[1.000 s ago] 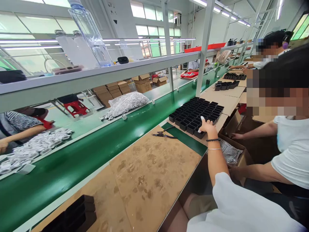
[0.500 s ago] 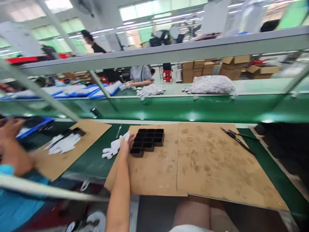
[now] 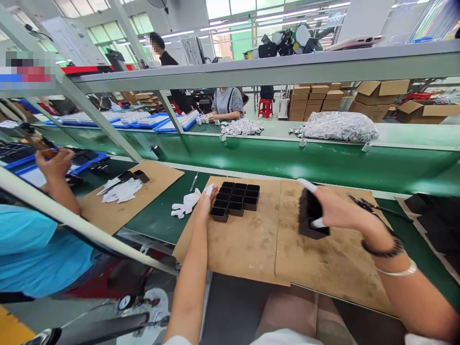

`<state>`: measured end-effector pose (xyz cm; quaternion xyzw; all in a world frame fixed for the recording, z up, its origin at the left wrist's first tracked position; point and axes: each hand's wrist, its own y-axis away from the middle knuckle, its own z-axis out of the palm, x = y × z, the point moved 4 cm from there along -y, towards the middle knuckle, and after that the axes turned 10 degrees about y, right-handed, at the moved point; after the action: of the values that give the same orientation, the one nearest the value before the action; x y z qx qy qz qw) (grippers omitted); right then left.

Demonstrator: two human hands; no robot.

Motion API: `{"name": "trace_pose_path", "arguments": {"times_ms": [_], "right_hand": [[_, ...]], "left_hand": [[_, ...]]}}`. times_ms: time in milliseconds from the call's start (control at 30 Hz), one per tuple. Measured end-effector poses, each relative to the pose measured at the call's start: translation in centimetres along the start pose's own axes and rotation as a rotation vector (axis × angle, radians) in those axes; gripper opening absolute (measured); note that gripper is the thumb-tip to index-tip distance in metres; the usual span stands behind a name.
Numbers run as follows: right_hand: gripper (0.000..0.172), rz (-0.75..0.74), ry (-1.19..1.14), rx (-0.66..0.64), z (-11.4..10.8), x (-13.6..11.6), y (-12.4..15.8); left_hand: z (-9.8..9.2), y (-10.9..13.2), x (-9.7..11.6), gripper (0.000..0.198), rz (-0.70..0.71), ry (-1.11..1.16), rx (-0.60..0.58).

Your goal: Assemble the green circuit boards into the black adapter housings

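Note:
A block of small square black open-topped boxes (image 3: 235, 197) sits on the brown cardboard. Against its left side rests my left hand (image 3: 206, 201), fingers stretched out, a white cover on a fingertip. My right hand (image 3: 336, 208), with white fingertip covers, grips a short row of black boxes (image 3: 313, 231) over the right half of the cardboard, thumb and fingers on its two ends. This row is slightly blurred, and I cannot tell whether it touches the cardboard. Left of my left hand lies a crumpled white glove-like piece (image 3: 185, 203).
Black-handled pliers (image 3: 361, 201) lie behind my right wrist. More dark boxes (image 3: 436, 225) are piled at the far right. A thin tool (image 3: 194, 181) lies behind the white piece. At left, a co-worker in a blue shirt (image 3: 39, 249) works beside another cardboard sheet (image 3: 161, 175).
My right hand has come into view from the right with a row of black boxes. My left hand stays beside the block. The camera view has shifted left.

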<state>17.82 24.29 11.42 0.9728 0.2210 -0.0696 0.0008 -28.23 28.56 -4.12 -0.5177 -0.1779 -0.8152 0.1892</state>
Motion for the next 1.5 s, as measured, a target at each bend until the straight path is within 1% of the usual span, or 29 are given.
{"name": "trace_pose_path", "arguments": {"times_ms": [33, 100, 167, 233, 400, 600, 700, 967, 1033, 1100, 1167, 1200, 1233, 1267, 1333, 1367, 1400, 1500], "right_hand": [[0.121, -0.109, -0.018, -0.062, 1.2, -2.4, -1.9], [0.122, -0.213, -0.033, -0.092, 3.2, -5.7, -4.8], [0.121, -0.244, -0.045, -0.093, 4.9, -7.6, -6.7], [0.120, -0.256, -0.048, -0.106, 6.1, -8.5, -7.7], [0.123, -0.269, -0.006, -0.088, 7.8, -9.6, -8.8], [0.123, -0.318, -0.004, -0.100, 9.2, -10.8, -9.4], [0.123, -0.332, 0.009, -0.108, 9.4, -11.3, -9.7], [0.123, -0.308, 0.030, -0.154, 9.6, -12.1, -10.1], [0.124, -0.300, 0.023, -0.164, 9.4, -12.2, -9.9], [0.124, -0.299, -0.018, -0.144, 8.6, -12.2, -9.4], [0.117, -0.298, -0.088, -0.079, 7.1, -12.2, -8.6], [0.108, -0.292, -0.123, -0.040, 6.3, -12.1, -8.0], [0.095, -0.279, -0.149, -0.009, 5.5, -12.0, -7.4], [0.079, -0.256, -0.162, 0.005, 4.8, -11.8, -6.7], [0.044, -0.202, -0.152, -0.022, 4.0, -11.5, -5.4], [0.032, -0.181, -0.136, -0.058, 3.9, -11.3, -4.7], [0.026, -0.164, -0.118, -0.098, 4.0, -11.3, -4.2], [0.026, -0.123, -0.100, -0.197, 4.6, -11.3, -2.9]], "left_hand": [[0.0, -0.1, -0.1, 0.037, -0.003, 0.002, 0.000], [-0.1, -0.4, -0.2, 0.038, -0.010, 0.005, 0.001], [-0.1, -0.7, -0.2, 0.038, -0.021, 0.004, -0.003], [-0.2, -1.1, -0.2, 0.038, -0.034, -0.002, -0.013], [-0.2, -1.8, -0.2, 0.038, -0.048, -0.022, -0.044], [0.0, -1.4, -0.1, 0.038, -0.036, -0.026, -0.089], [0.1, -1.2, -0.3, 0.039, -0.035, -0.027, -0.100], [0.7, -1.1, -0.7, 0.039, -0.041, -0.038, -0.087], [0.9, -1.1, -0.8, 0.039, -0.033, -0.041, -0.080], [0.9, -1.1, -0.9, 0.038, -0.026, -0.045, -0.069], [1.0, -1.2, -1.0, 0.038, -0.024, -0.047, -0.060], [0.9, -1.3, -1.1, 0.038, -0.024, -0.048, -0.057], [0.9, -1.3, -1.1, 0.038, -0.023, -0.048, -0.056], [0.9, -1.4, -1.1, 0.038, -0.022, -0.047, -0.055], [0.9, -1.4, -1.1, 0.038, -0.018, -0.042, -0.048], [0.9, -1.4, -1.1, 0.037, -0.016, -0.039, -0.043], [1.0, -1.3, -1.1, 0.036, -0.016, -0.036, -0.038], [1.0, -1.1, -1.0, 0.033, -0.022, -0.027, -0.027]]}}
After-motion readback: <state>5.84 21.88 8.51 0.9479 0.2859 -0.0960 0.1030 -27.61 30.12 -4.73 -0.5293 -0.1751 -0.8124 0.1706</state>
